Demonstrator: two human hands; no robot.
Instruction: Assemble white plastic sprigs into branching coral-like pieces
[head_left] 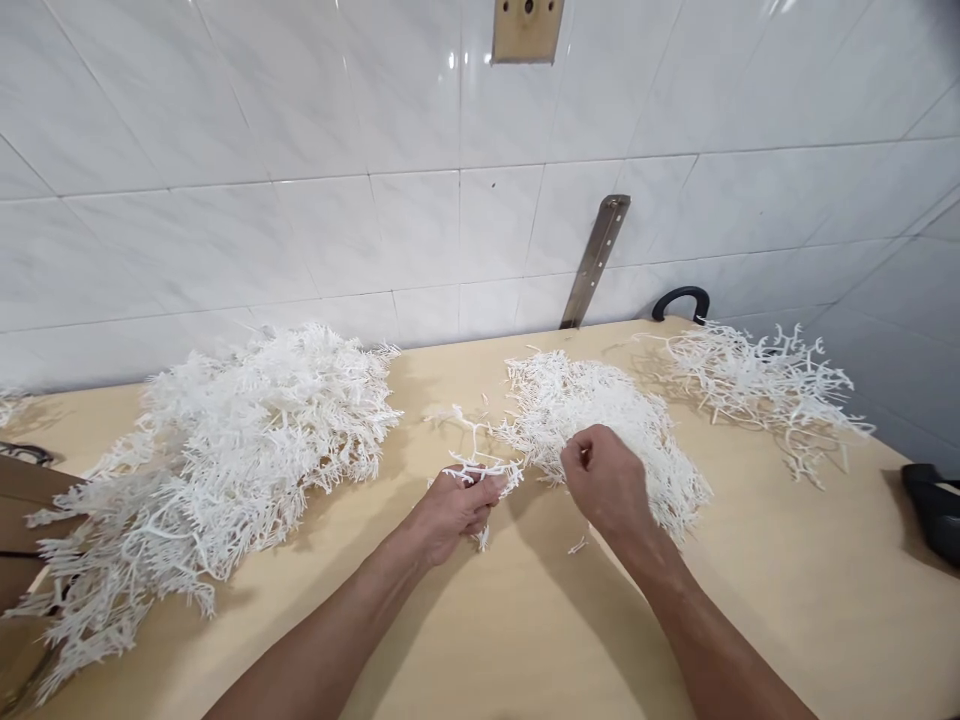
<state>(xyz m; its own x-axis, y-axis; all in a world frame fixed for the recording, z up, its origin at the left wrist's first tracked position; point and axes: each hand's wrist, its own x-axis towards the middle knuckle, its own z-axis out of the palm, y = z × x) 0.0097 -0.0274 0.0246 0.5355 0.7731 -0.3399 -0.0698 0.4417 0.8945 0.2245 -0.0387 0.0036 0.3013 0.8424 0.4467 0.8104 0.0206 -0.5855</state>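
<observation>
My left hand (pixel 459 510) pinches a white branched plastic stem (pixel 474 450) with forked, coral-like twigs, held just above the table. To its right, my right hand (pixel 609 480) is closed in a fist over the near edge of a heap of small white plastic pieces (pixel 592 395). Whatever its fingers hold, if anything, is hidden from me. Just below that hand, a tiny white bit (pixel 577 546) shows over the tabletop.
A large mound of white branching stems (pixel 255 430) covers the left side of the table (pixel 480 640). Barer, thicker stems (pixel 757 380) lie tangled at the back right. A metal strip (pixel 596 262) leans on the tiled wall; a black handle (pixel 681 293) stands behind, and a black object (pixel 934 510) sits far right.
</observation>
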